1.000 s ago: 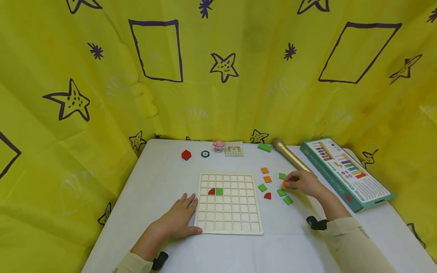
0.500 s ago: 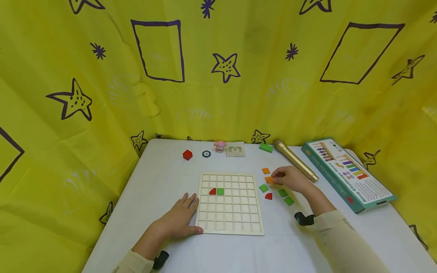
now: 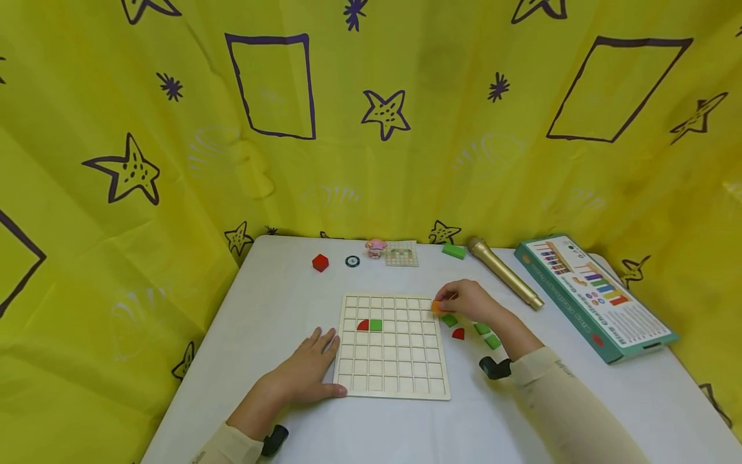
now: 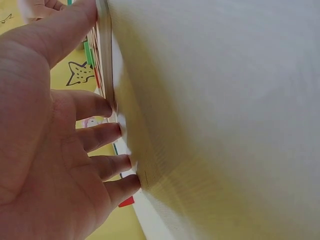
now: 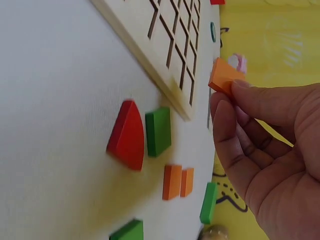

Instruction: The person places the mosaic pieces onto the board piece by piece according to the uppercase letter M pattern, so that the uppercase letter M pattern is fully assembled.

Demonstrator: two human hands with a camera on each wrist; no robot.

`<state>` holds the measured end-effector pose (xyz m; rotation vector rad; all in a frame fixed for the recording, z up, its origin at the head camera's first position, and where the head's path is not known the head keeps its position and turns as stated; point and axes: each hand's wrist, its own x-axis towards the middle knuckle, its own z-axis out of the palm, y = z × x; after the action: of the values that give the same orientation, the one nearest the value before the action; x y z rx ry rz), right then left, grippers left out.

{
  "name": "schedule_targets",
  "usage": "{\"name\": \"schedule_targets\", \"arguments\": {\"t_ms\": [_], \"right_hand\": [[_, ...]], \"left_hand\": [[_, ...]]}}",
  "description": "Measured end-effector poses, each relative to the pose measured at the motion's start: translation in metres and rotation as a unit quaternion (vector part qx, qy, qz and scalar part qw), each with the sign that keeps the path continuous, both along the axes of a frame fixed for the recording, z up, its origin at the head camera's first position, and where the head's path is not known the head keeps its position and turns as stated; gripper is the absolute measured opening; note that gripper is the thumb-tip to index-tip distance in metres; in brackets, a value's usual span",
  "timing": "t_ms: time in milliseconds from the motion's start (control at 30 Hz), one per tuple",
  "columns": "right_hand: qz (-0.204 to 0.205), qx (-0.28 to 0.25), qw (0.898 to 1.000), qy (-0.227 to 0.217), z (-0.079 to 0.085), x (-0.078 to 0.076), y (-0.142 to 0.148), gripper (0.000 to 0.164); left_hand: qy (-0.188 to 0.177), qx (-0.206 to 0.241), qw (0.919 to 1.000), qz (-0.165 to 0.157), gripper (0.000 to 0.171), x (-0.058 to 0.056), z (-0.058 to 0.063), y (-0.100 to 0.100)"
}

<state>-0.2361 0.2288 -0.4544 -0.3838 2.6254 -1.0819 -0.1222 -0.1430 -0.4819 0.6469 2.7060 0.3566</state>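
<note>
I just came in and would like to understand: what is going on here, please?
A person's right hand pinches an orange square tile near the far right corner of a pale wooden grid board. The left hand rests at the board's left edge. In the grid, a red quarter-circle tile and a green square tile sit side by side. Loose green tiles, two more orange tiles and another red tile lie right of the board.

Pale cream are both the left sleeve (image 3: 228,444) and the right sleeve (image 3: 570,399) — the right one bears a dark marking (image 3: 564,370), too small to be read. Behind the left hand (image 3: 306,368) and the right hand (image 3: 472,301), both bare, is worn one compact black device (image 3: 494,368) each — of rounded shape.
</note>
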Motion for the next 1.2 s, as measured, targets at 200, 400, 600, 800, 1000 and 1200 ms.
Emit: {"name": "schedule_targets", "arguments": {"t_ms": [200,400,600,800,1000,1200], "right_hand": [[0.014,0.009,1.0,-0.016,0.0,0.0,-0.019,0.011],[0.041,0.016,0.999,-0.002,-0.004,0.0,-0.034,0.008],[0.061,0.011,0.998,-0.006,-0.009,-0.003,-0.048,0.005],[0.075,0.003,0.997,-0.01,-0.009,-0.003,-0.064,0.004],[0.085,0.01,0.996,-0.012,-0.011,-0.003,-0.075,0.004],[0.085,-0.001,0.996,-0.039,-0.014,-0.004,-0.084,0.004]], "left_hand": [[0.001,-0.006,1.0,-0.001,0.101,-0.001,-0.001,0.0],[0.001,-0.013,0.9999,-0.002,0.102,-0.003,-0.002,0.002],[-0.002,-0.022,0.9998,0.004,0.102,-0.003,-0.002,0.002],[-0.005,-0.016,0.9998,0.009,0.102,-0.001,-0.001,0.002],[-0.002,-0.017,0.9999,0.003,0.102,-0.001,-0.001,0.001],[-0.001,-0.016,0.9999,0.004,0.102,-0.002,0.0,0.001]]}}
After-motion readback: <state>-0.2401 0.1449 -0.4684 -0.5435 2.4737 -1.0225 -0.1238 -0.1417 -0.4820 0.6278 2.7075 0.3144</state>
